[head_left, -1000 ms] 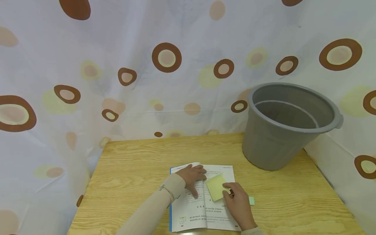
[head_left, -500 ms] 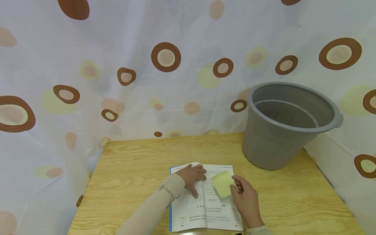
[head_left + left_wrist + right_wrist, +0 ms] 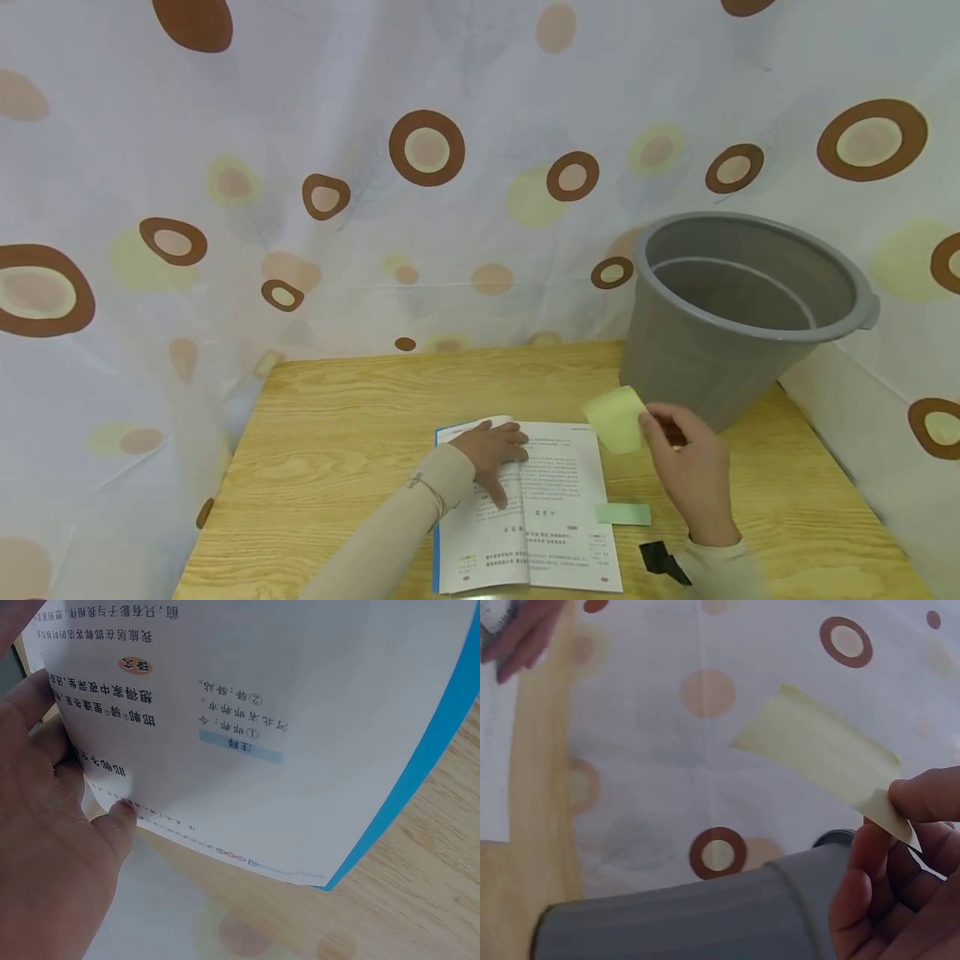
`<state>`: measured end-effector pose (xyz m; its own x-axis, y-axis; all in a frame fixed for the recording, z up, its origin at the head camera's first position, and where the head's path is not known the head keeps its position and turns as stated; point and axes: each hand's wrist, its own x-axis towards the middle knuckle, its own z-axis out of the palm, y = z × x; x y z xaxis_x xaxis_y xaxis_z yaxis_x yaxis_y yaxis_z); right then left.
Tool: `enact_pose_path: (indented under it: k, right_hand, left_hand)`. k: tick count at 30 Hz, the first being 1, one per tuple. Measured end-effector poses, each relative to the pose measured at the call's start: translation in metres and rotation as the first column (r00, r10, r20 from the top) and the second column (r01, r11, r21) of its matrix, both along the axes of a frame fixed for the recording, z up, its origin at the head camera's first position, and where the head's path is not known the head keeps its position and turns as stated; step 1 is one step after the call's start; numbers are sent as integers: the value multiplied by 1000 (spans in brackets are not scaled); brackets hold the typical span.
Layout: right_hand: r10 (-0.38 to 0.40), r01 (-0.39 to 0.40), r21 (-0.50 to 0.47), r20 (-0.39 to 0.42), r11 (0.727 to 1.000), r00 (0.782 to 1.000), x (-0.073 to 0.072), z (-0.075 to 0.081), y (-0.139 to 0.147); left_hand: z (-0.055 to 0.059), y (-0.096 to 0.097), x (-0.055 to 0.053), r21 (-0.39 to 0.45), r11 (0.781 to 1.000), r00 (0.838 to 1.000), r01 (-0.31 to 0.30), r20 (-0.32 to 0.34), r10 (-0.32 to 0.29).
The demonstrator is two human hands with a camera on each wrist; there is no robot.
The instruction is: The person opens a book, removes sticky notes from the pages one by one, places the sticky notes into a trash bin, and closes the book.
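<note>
An open book (image 3: 558, 475) with printed pages and a blue cover edge lies on the table. My left hand (image 3: 491, 454) rests on its left page and the fold, fingers spread; the left wrist view shows that page (image 3: 247, 787) close up. Between thumb and fingers, my right hand (image 3: 690, 467) pinches a corner of a yellow sticky note (image 3: 617, 419), raised beyond the book's right edge. The note (image 3: 825, 757) is slightly bent in the right wrist view. A pale green paper strip (image 3: 624, 514) sticks out from the right page's edge.
A large grey bucket (image 3: 697, 375) stands at the table's back right, just behind my right hand. The wooden table (image 3: 337, 433) extends on both sides of the book. A patterned curtain (image 3: 465, 225) hangs behind and along the sides.
My right hand has lifted the yellow sticky note off the right page and carried it right and away from me, towards the bucket. The green strip is now uncovered. My left hand has stayed put.
</note>
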<state>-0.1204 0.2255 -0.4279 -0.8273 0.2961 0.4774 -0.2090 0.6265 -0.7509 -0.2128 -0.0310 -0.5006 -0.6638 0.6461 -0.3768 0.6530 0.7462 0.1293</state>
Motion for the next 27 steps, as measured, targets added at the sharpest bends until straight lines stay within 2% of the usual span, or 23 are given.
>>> enact_pose_path:
  k: [5,11,14,17,21,24,27]
  right_hand:
    - [-20,15,-41,-124,999,992,-6,35,21]
    - [-78,65,-57,-281,996,957,-17,78,46]
    - [-123,115,-44,-313,992,942,-20,100,56]
    - [-172,171,-27,-303,985,938,-23,119,65]
    - [-274,271,-47,-219,962,936,-22,140,79]
    - [-341,334,-67,-170,940,925,-23,155,87]
    - [-375,372,-48,-164,927,912,-28,165,93]
  left_hand:
    - [-2,-2,-2,7,1000,1000,-1,-2,1]
    - [0,-1,-1,15,1000,1000,0,15,-1]
    - [1,-1,0,23,1000,1000,-9,27,8]
    - [3,0,0,25,1000,999,-14,34,13]
    - [3,1,1,33,999,999,-16,41,15]
    - [2,2,1,37,999,999,-19,44,17]
    - [1,1,0,35,999,999,-24,43,22]
